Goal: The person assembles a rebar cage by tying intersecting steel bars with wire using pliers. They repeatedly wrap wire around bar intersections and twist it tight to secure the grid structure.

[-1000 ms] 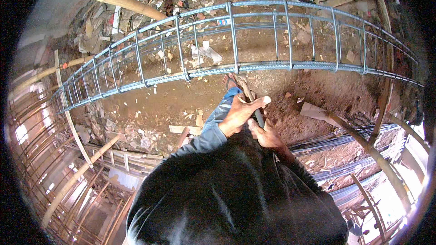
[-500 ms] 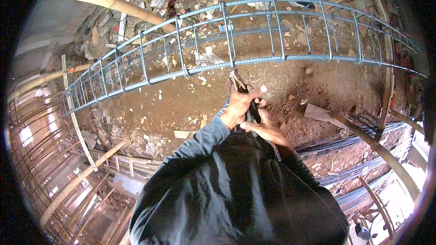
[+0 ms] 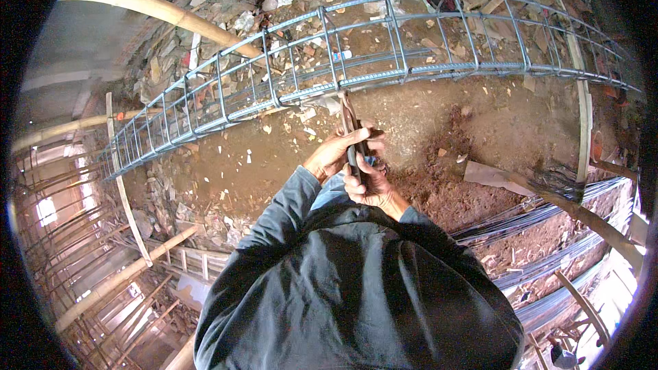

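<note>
A pair of long-handled pincers points away from me, its jaws at the lower near bar of a rebar cage, beside a stirrup. Whether the jaws bite on wire there is too small to tell. My left hand is closed on the dark handles from the left, thumb laid across them. Closer to my body, my right hand wraps round the handle ends. Some of the fingers are hidden behind the tool. The cage, long bars tied with square stirrups, spans the view from left to right.
Bamboo poles cross at the upper left, and a thin wooden upright stands at the right. Bundles of loose rebar lie at the lower right. Broken tile and rubble cover the ground beyond the cage. A bamboo framework rises at lower left.
The pincers have swung from a slant to nearly straight ahead, showing more of their length. My right hand has moved left and closed round the handle ends. The view has shifted slightly.
</note>
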